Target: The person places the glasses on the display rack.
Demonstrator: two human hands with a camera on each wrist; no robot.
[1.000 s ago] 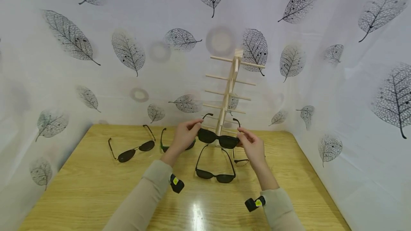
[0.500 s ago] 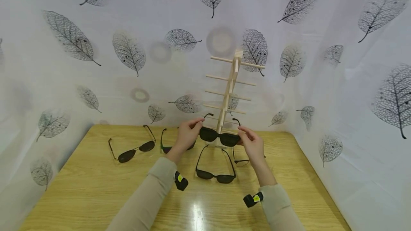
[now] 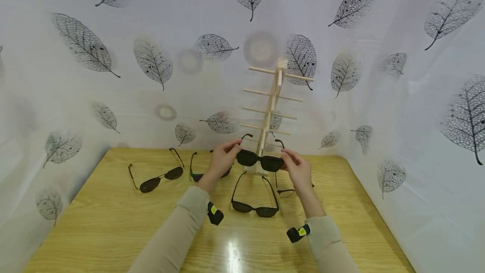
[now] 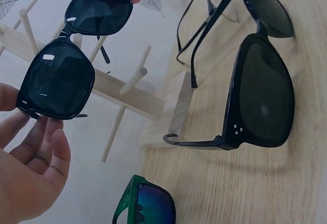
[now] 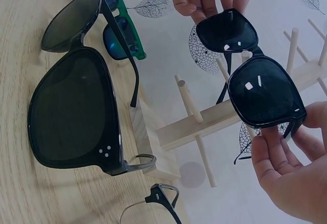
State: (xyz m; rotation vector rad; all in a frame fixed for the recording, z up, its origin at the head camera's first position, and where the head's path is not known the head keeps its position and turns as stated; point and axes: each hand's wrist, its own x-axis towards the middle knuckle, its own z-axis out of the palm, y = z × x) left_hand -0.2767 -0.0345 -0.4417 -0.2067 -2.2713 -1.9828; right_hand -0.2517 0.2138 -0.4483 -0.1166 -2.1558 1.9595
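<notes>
Both hands hold one pair of black sunglasses (image 3: pixel 270 164), lenses facing me, in front of the lower part of a wooden display rack (image 3: pixel 273 96). At the left hinge and arm, my left hand (image 3: pixel 221 161) pinches the frame. My right hand (image 3: pixel 302 175) pinches the opposite side. The arms of these sunglasses point back toward the rack's lower pegs; in the head view I cannot tell whether they touch them. Just below, a second pair of black sunglasses (image 3: pixel 242 207) lies unfolded on the table, arms toward the rack base (image 5: pixel 156 147).
Aviator sunglasses (image 3: pixel 173 173) lie unfolded at the left of the wooden table (image 3: pixel 113 226). Green-framed sunglasses (image 4: pixel 132 198) sit partly behind my left hand. Thin-rimmed clear glasses (image 3: pixel 285 192) lie beside my right wrist. A leaf-print curtain (image 3: pixel 212 3) stands behind the rack.
The held sunglasses have risen slightly and shifted a little right, nearer the rack. Both hands moved with them, keeping their grip. The glasses on the table stay put.
</notes>
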